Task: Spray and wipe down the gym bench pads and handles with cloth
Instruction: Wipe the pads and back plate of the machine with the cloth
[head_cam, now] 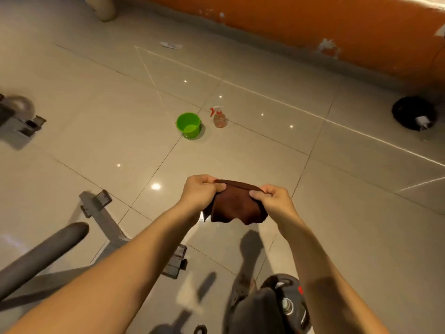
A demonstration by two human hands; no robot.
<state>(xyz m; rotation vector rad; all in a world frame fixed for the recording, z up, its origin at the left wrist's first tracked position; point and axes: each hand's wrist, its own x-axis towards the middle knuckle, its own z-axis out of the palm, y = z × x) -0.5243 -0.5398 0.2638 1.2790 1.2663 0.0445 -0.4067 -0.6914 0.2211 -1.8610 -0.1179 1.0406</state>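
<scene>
Hands: both are grasping the cloth. The left hand [202, 191] and the right hand [272, 198] each pinch its upper edge, thumbs on the near side, held out in front at about the same height.
Cloth: the dark brown cloth [234, 206] is stretched between the two hands. Its long axis runs left to right, and the loose lower edge hangs free above the floor [337, 213].
Spray bottle: the spray bottle [219, 118] stands upright on the tiles well beyond the hands, almost straight ahead and a little toward the left hand, so that hand looks nearer. Its red and white trigger head is turned toward the bucket.
Bucket: a green bucket [189, 125] sits just beside the bottle on its left, with a narrow gap between them.
Bench: the grey bench frame [106, 220] lies low on the left, under and beside the left forearm. A rounded grey bar [48, 249] slants up toward it; it is too blurred to tell pad from handle.
Open room: bare tile runs from the hands to the bottle, so a forward reach looks clear.
Edges: a black weight plate [289, 307] sits close under the right forearm. A second plate [414, 115] lies well apart by the orange wall [313, 25].
Next move, as a judgement: one hand must let go of the cloth to fetch the bottle. The bench calls for a turn to the left.
</scene>
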